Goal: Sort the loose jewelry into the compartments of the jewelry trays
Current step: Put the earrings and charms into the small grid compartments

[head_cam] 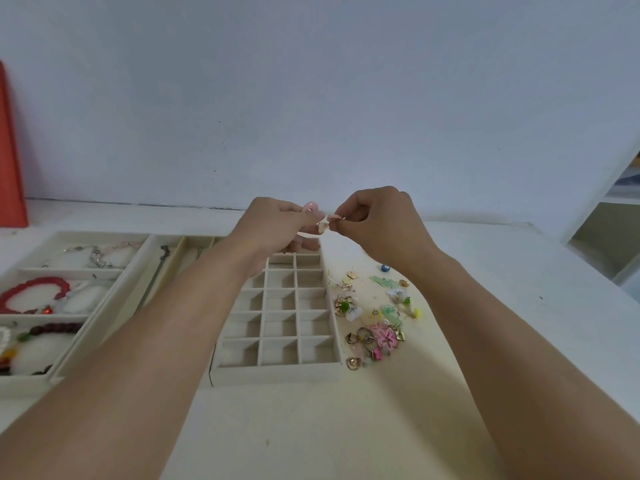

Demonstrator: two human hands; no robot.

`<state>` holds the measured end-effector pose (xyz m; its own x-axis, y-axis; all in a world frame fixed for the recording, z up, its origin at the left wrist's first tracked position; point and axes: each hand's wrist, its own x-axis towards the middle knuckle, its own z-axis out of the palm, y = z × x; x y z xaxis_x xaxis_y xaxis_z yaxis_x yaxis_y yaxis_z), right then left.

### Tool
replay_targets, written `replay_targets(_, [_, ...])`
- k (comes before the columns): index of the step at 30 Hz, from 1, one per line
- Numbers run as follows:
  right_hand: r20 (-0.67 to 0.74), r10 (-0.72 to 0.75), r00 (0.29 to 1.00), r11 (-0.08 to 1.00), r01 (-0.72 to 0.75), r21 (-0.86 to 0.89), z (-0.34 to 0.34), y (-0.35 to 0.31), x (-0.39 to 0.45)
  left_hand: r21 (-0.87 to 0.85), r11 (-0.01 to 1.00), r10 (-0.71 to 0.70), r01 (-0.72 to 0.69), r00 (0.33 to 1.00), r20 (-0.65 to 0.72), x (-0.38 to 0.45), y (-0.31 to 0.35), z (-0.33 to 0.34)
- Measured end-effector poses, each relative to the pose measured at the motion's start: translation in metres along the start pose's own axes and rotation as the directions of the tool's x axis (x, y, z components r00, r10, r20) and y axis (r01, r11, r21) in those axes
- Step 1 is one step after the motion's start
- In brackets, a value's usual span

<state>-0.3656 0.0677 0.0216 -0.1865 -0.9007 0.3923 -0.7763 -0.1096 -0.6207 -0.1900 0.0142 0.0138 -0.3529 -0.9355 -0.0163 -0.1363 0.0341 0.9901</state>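
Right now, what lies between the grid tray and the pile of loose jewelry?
Nothing in the head view: grid tray and jewelry pile sit side by side, pieces near its wall.

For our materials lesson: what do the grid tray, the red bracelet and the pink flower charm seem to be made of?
Grid tray: probably velvet- or fabric-covered board; matte cream, soft-looking walls, no shine.
Red bracelet: likely glass or plastic beads; translucent red, bumpy outline.
Pink flower charm: possibly enamel or plastic in an openwork shape; too small to tell for sure.

The light is soft and even; the tabletop [311, 427] has weak shadows, and the edges look bent and slightly blurred.
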Motion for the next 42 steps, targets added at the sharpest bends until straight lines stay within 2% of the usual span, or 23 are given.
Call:
replay_targets(5, [-0.019, -0.004, 1.000, 1.000, 0.004, -0.001, 0.005, 0.001, -0.002, 0.073, 0.997, 0.037, -0.031, 0.995, -0.096, 0.001, -0.001, -0.008])
replay_targets(11, [-0.052, -0.031, 0.998, 0.997, 0.028, -0.067, 0.011, 0.000, -0.004, 0.035, 0.999, 0.014, -0.015, 0.999, 0.034, -0.003, 0.003, -0.001])
replay_targets(24, [-0.013, -0.096, 0.995, 0.995, 0.096, 0.003, 0.021, -0.003, -0.009, 0.046, 0.998, 0.039, -0.038, 0.999, -0.021, -0.001, 0.004, -0.008])
replay_targets(29, [-0.022, -0.087, 0.996, 0.996, 0.087, 0.014, 0.023, -0.002, -0.010, 0.136, 0.989, 0.054, -0.053, 0.999, -0.008, -0.003, 0.003, -0.009])
replay_targets(36, [0.066, 0.081, 0.995, 0.980, -0.091, 0.179, 0.006, 0.005, 0.000, 0.162, 0.985, 0.063, -0.061, 0.998, -0.011, 0.002, 0.004, -0.018])
replay_targets(39, [0.174, 0.144, 0.974, 0.941, -0.189, 0.280, 0.004, 0.010, 0.000, 0.140, 0.989, 0.050, -0.048, 0.999, -0.008, 0.002, 0.004, -0.021])
replay_targets(42, [0.255, 0.134, 0.958, 0.904, -0.223, 0.365, 0.007, 0.009, -0.003, 0.133, 0.991, 0.019, -0.019, 1.000, -0.001, 0.001, 0.005, -0.020])
